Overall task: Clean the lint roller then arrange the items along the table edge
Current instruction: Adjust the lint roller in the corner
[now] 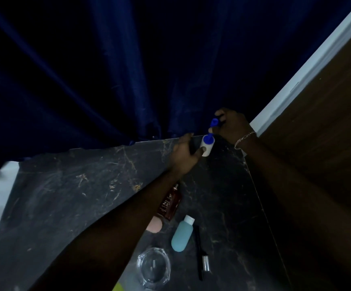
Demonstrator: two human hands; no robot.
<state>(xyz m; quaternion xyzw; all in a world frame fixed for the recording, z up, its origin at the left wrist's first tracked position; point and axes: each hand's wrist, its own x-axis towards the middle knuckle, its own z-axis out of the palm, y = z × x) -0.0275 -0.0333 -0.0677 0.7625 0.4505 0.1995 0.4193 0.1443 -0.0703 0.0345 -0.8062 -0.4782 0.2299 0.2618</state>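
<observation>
The lint roller [207,146], a white roll with a blue end, is held over the far edge of the dark marble table [86,185]. My left hand [186,153] grips the roll from the left. My right hand [231,127] holds the blue handle [214,122] just above and right of the roll. Nearer to me on the table lie a brown perfume bottle [169,203], a light blue squeeze bottle [182,234] with a white cap, a thin black pen-like stick [198,253] with a silver cap and a clear glass ashtray [153,267].
A dark blue curtain [107,70] hangs behind the table's far edge. A brown wooden panel [317,133] with a white trim stands to the right. A pale pink object [154,225] shows under my left forearm. Something yellow-green [118,287] peeks in at the bottom edge.
</observation>
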